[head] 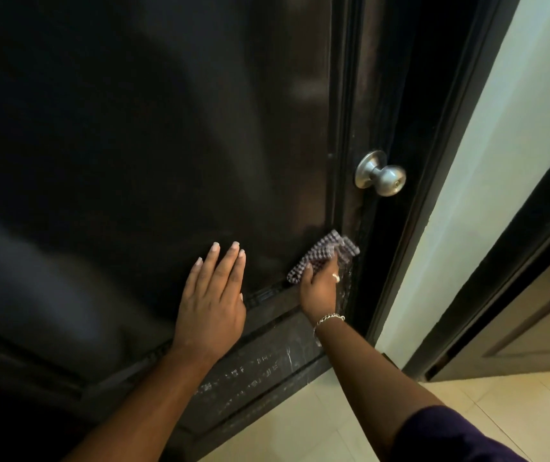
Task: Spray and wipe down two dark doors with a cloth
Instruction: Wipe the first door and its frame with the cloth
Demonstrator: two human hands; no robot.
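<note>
A dark panelled door (pixel 127 135) fills most of the view. My left hand (pixel 213 295) lies flat against its panel with straight fingers. To its right, my right hand (pixel 320 288) grips a bunched checked cloth (pixel 320 255) and holds it against the door's right stile, below a silver round knob (pixel 381 174). Wet streaks and foam show on the stile by that hand and on the lower rail (pixel 260 371). A second dark door (pixel 513 308) stands at the far right, seen edge-on. No spray bottle is in view.
A pale wall (pixel 486 168) separates the two door frames. Light floor tiles (pixel 350 421) run along the bottom right. The dark door frame (pixel 440 135) sits just right of the knob.
</note>
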